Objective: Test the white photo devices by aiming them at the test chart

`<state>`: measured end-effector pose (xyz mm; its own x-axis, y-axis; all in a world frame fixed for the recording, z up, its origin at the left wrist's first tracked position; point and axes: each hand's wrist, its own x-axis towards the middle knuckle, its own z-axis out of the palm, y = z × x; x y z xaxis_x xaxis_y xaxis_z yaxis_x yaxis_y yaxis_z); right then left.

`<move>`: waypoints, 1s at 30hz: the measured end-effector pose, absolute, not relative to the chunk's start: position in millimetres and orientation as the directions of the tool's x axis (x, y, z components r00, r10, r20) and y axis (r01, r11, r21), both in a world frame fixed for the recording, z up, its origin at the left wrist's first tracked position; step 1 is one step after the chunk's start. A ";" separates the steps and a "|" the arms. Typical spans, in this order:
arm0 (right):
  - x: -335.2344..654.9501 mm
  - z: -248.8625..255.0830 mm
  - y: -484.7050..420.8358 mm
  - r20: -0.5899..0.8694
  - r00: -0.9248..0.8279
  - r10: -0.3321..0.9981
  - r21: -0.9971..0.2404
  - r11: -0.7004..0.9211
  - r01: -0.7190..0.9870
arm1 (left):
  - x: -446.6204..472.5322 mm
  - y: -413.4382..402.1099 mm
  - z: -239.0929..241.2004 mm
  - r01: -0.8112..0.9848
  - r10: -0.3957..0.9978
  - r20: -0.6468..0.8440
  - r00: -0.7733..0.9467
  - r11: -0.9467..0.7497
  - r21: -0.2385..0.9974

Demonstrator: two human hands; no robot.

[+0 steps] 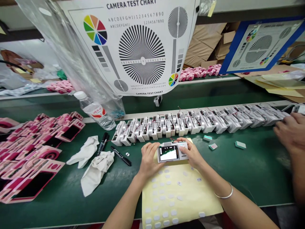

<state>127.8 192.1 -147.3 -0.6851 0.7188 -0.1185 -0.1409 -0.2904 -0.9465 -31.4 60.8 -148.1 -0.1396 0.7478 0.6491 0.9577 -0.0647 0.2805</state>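
Over sticker sheet, gripping camera in left hand and right hand, fingers closed on ends, screen exposed.

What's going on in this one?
A person holds a white handheld camera in their left hand and right hand, its lit screen facing them, just above a sheet of round stickers. Beyond it, a long row of opened white camera bodies with exposed wires lies on the green bench mat. A co-worker's hand is at the row's right end, and a camera test chart hangs ahead.
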 end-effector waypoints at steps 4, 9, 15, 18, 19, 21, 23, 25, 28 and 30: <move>127.1 -147.5 192.3 -0.116 -0.681 0.723 -0.948 -0.286 -0.142 | -31.6 60.8 -148.5 0.957 0.751 0.645 -0.144 -0.061 0.284; 127.2 -147.2 192.2 -0.114 -0.681 0.724 -0.948 -0.284 -0.143 | -31.9 61.0 -149.0 0.957 0.752 0.644 -0.144 -0.058 0.283; 127.6 -148.0 192.1 -0.117 -0.677 0.727 -0.950 -0.281 -0.137 | -32.1 61.1 -149.4 0.957 0.754 0.640 -0.151 -0.052 0.287; 127.4 -147.2 191.8 -0.121 -0.677 0.725 -0.950 -0.283 -0.133 | -32.1 61.1 -149.3 0.956 0.752 0.642 -0.150 -0.055 0.289; 127.4 -146.8 191.8 -0.122 -0.678 0.725 -0.950 -0.284 -0.132 | -32.1 61.1 -149.3 0.955 0.751 0.642 -0.151 -0.056 0.290; 127.4 -146.2 191.9 -0.124 -0.678 0.725 -0.950 -0.283 -0.130 | -31.9 61.1 -149.3 0.954 0.752 0.642 -0.153 -0.056 0.293; 127.3 -146.2 192.3 -0.124 -0.677 0.725 -0.950 -0.283 -0.129 | -31.7 61.2 -149.4 0.954 0.753 0.639 -0.155 -0.055 0.296; 127.3 -146.9 192.7 -0.126 -0.675 0.727 -0.949 -0.285 -0.130 | -31.6 61.2 -149.7 0.953 0.756 0.635 -0.157 -0.051 0.297; 127.4 -147.8 192.7 -0.130 -0.676 0.725 -0.945 -0.297 -0.137 | -31.5 61.3 -149.9 0.953 0.760 0.630 -0.162 -0.045 0.300; 127.5 -147.3 192.2 -0.132 -0.678 0.723 -0.939 -0.310 -0.147 | -31.7 61.3 -149.8 0.953 0.761 0.628 -0.163 -0.043 0.299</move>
